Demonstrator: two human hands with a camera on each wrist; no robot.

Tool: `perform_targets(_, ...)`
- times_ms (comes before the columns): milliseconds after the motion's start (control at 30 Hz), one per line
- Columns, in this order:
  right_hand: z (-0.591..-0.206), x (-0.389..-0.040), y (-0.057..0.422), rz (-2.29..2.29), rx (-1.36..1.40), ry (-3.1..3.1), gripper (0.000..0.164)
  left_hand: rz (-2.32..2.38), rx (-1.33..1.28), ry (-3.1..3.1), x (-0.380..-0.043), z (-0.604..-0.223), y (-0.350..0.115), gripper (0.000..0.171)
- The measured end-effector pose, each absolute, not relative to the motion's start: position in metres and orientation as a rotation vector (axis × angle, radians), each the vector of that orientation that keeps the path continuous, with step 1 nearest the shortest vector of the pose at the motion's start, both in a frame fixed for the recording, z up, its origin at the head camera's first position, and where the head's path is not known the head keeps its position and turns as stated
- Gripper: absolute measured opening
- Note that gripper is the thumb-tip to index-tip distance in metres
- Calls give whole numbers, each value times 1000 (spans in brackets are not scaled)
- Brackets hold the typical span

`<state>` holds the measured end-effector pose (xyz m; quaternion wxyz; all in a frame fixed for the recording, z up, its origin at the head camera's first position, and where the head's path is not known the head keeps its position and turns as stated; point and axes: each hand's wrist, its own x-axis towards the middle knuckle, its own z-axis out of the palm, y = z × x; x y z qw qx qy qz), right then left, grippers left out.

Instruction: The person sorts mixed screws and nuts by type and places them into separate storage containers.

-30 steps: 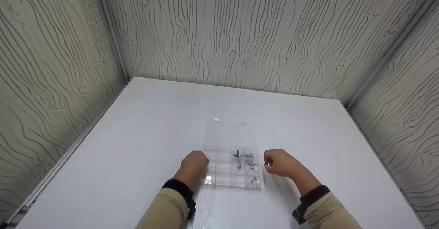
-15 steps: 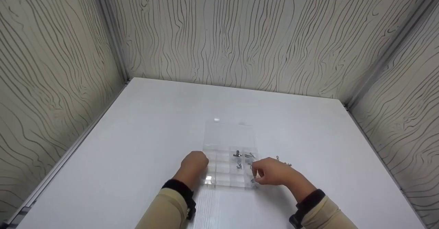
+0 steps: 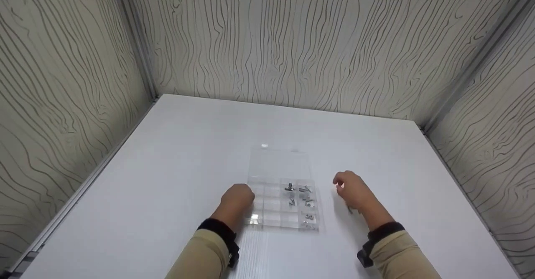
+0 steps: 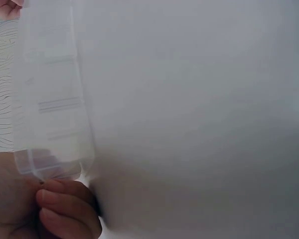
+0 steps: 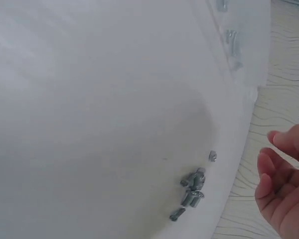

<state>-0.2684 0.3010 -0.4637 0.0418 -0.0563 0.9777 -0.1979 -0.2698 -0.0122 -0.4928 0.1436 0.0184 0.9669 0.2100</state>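
My left hand (image 3: 237, 199) grips the left edge of a clear plastic compartment box (image 3: 271, 218). In the left wrist view its curled fingers (image 4: 70, 211) hold the box by a corner. Small metal fasteners (image 3: 290, 187) lie in several compartments on the box's right side, some of them screw-like. Off to the right, my right hand (image 3: 353, 190) hovers over the table with thumb and fingers apart and nothing visible between them. Beneath and beside that hand, the right wrist view shows a small pile of loose metal screws (image 5: 193, 188) on the white surface.
The box's transparent lid (image 3: 280, 164) lies folded back, away from me. Wood-grain patterned panels (image 3: 276, 41) rise behind and on both sides of the white table (image 3: 200, 137).
My right hand moved left over the box's right-hand compartments, then back right above the loose screws. More metal pieces show in the near right compartments. My left hand stays put.
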Motion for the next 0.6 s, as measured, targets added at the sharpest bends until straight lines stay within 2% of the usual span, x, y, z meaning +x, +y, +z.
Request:
perform_targets(133, -472, -275, 311, -528, -105, 3017, 20, 600, 65, 2804, -270, -494, -13, 21)
perform_targets(367, -490, -278, 318, -508, -68, 2983, 7, 608, 25, 2791, -270, -494, -11, 21)
perform_targets(600, -499, -281, 317, -416, -170, 3066, 8, 592, 14, 2780, -271, -494, -10, 19)
